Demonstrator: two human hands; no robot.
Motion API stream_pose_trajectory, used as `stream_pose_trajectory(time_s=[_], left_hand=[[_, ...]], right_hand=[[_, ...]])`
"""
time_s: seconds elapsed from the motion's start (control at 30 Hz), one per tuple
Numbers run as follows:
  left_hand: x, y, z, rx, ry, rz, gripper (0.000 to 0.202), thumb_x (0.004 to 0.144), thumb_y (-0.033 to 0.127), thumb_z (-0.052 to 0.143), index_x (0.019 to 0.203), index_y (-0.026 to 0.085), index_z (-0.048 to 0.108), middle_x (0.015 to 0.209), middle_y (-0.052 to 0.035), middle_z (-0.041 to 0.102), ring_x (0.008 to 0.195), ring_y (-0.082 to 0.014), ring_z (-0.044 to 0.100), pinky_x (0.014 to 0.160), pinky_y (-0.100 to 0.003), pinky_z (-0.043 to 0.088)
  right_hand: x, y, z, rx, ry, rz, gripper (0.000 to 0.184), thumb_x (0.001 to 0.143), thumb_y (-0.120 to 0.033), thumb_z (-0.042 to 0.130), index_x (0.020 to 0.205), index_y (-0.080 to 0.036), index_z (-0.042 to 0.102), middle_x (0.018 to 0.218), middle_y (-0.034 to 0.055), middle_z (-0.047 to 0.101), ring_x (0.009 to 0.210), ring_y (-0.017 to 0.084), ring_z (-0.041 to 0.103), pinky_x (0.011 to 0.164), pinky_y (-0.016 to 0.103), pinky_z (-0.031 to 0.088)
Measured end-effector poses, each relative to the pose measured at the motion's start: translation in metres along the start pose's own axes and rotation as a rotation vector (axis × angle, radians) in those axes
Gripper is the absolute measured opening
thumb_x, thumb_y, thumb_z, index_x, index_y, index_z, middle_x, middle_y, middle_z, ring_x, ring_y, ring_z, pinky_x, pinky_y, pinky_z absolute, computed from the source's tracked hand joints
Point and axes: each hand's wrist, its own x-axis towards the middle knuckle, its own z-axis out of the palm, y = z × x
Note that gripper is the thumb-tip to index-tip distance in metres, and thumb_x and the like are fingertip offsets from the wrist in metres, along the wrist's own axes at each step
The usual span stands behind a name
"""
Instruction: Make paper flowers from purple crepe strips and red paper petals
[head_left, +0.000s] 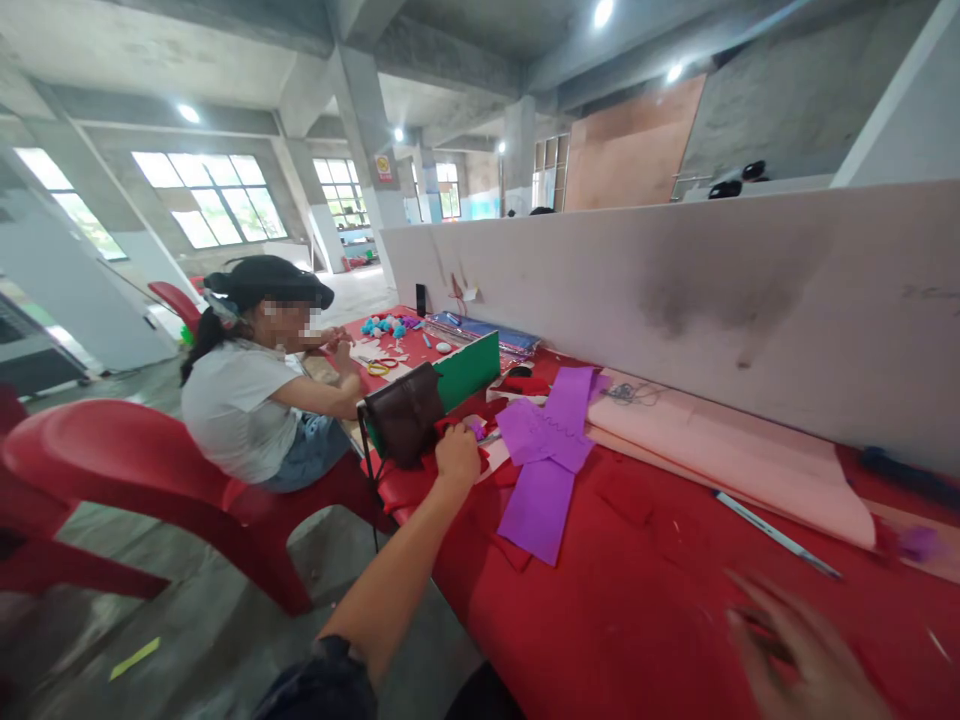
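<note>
My left hand (457, 455) reaches across to the left end of the table, its fingers curled down beside a dark brown bag (405, 415). Whatever those fingers hold is hidden; a small purple bit and a greyish strip show right beside them. Just right of that hand lie overlapping purple felt pieces (536, 510), with dark wavy lines on the upper ones. At the lower right, my right hand (806, 655) hovers over or rests on the red table cover (622, 610). It is blurred, with its fingers apart and nothing visible in them.
A pen (776, 535) lies beside a pink felt roll (720, 460) along a white partition (675, 300). A green board (469, 370) stands behind the bag. Further left, a seated person (255, 390) works near yellow-handled scissors (381, 367). Red chairs (150, 470) stand left.
</note>
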Motion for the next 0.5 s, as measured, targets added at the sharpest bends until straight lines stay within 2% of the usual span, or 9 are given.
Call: stream_pose_trajectory(time_s=[0.03,0.1,0.2,0.37,0.5], left_hand=[[0.005,0.001,0.002,0.028,-0.016,-0.014,0.033,0.09,0.033,0.057,0.119,0.016,0.056,0.121,-0.0096,0.059,0.104,-0.0223,0.06,0.087,-0.044,0.052],[0.012,0.001,0.004,0.07,-0.049,-0.038,0.033,0.091,0.033,0.057,0.119,0.016,0.057,0.118,-0.0096,0.06,0.1,-0.0214,0.061,0.084,-0.042,0.053],[0.014,0.002,0.006,0.108,-0.071,-0.039,0.033,0.091,0.034,0.057,0.118,0.015,0.057,0.117,-0.0094,0.06,0.1,-0.0215,0.061,0.084,-0.043,0.053],[0.014,0.005,0.007,0.148,-0.08,-0.027,0.033,0.09,0.033,0.057,0.118,0.016,0.057,0.119,-0.0096,0.059,0.102,-0.022,0.061,0.085,-0.043,0.053],[0.018,0.009,0.006,0.161,-0.078,-0.012,0.033,0.09,0.033,0.057,0.118,0.015,0.057,0.118,-0.0095,0.06,0.101,-0.0217,0.061,0.085,-0.043,0.053]], right_hand=[[-0.004,-0.012,0.004,-0.014,0.017,-0.096,0.043,0.089,-0.053,0.043,0.111,-0.023,0.066,0.098,0.0104,0.069,0.069,0.023,0.067,0.059,0.037,0.052],[-0.01,-0.026,0.005,-0.017,0.012,-0.196,0.044,0.091,-0.052,0.039,0.105,-0.021,0.067,0.097,0.0107,0.071,0.08,0.026,0.068,0.07,0.04,0.053],[-0.012,-0.028,0.002,0.0,0.016,-0.269,0.039,0.092,-0.045,0.038,0.099,-0.021,0.068,0.092,0.009,0.072,0.086,0.026,0.068,0.079,0.04,0.052],[-0.016,-0.022,0.0,-0.021,0.042,-0.144,0.039,0.091,-0.045,0.04,0.096,-0.02,0.069,0.092,0.0108,0.071,0.078,0.024,0.068,0.068,0.036,0.052],[-0.022,-0.022,0.002,-0.026,0.032,-0.14,0.041,0.091,-0.045,0.038,0.094,-0.019,0.07,0.09,0.0113,0.071,0.079,0.025,0.068,0.068,0.036,0.052]])
